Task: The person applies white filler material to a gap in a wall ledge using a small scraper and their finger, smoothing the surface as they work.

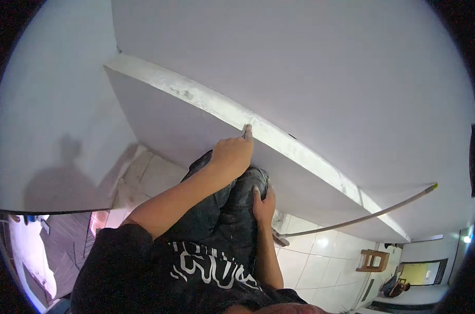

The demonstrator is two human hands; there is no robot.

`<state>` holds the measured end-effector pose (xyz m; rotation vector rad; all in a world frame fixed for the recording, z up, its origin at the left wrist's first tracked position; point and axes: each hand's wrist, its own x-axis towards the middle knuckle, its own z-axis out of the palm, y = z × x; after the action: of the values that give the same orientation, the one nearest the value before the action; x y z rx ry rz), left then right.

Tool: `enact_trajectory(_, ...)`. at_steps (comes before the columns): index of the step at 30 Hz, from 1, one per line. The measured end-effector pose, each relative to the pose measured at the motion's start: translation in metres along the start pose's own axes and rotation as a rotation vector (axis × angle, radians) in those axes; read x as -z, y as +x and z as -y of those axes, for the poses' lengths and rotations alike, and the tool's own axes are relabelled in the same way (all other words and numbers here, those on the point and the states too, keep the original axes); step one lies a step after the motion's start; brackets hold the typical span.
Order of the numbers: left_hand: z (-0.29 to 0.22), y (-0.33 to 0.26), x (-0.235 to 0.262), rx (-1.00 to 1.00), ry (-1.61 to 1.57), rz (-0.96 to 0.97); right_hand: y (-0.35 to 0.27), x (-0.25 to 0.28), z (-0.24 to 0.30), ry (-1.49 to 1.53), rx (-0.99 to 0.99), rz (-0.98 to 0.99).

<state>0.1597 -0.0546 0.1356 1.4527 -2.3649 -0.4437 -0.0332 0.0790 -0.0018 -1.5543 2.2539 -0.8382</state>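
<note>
A narrow whitish ledge [206, 99], patchy with pale dust or plaster, runs slantwise along the grey wall [300, 68]. My left hand [234, 153] is raised to it, fingers curled and the index finger stretched so its tip meets the ledge's front edge. A thin dark sliver shows beside that finger; what it belongs to is hidden by the hand. My right hand [264, 203] rests on my bent knee in dark trousers [242, 193], thumb and fingers apart, holding nothing. Greyish dust marks the fingertips and the trousers.
A long, thin, bowed rod [352, 222] with a yellow-green tip slants across the ledge at right. Behind are white floor tiles [310, 267], a wooden stool [373, 260] and a person [393, 287] low near a doorway. A side wall [54, 120] closes the left.
</note>
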Motion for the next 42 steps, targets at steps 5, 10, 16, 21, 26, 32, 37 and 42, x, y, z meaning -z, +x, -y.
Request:
enact_trajectory(5, 0.003, 0.038, -0.004, 0.065, -0.121, 0.088, 0.006, -0.009, 0.008, -0.025, 0.015, 0.037)
enact_trajectory(10, 0.004, 0.030, -0.005, 0.065, -0.107, 0.033, 0.008, -0.005, 0.008, -0.044, -0.013, 0.005)
enact_trajectory(16, 0.011, -0.001, 0.013, 0.084, -0.152, 0.112, 0.009, -0.001, -0.007, -0.018, -0.077, 0.006)
enact_trajectory(21, 0.021, 0.023, 0.011, 0.049, -0.170, 0.099, 0.012, -0.004, -0.010, -0.031, -0.067, 0.020)
enact_trajectory(26, 0.010, 0.033, 0.013, 0.057, -0.005, 0.080, 0.014, -0.005, -0.013, -0.055, -0.070, 0.008)
enact_trajectory(32, -0.006, 0.004, 0.018, 0.161, -0.024, 0.212, 0.017, -0.003, -0.018, -0.016, -0.084, 0.007)
enact_trajectory(37, 0.003, 0.009, 0.022, 0.117, -0.001, 0.206, 0.018, 0.000, -0.012, 0.008, -0.082, 0.031)
enact_trajectory(42, -0.005, 0.030, 0.007, 0.083, 0.066, 0.081, 0.018, 0.000, -0.016, 0.013, -0.091, 0.028)
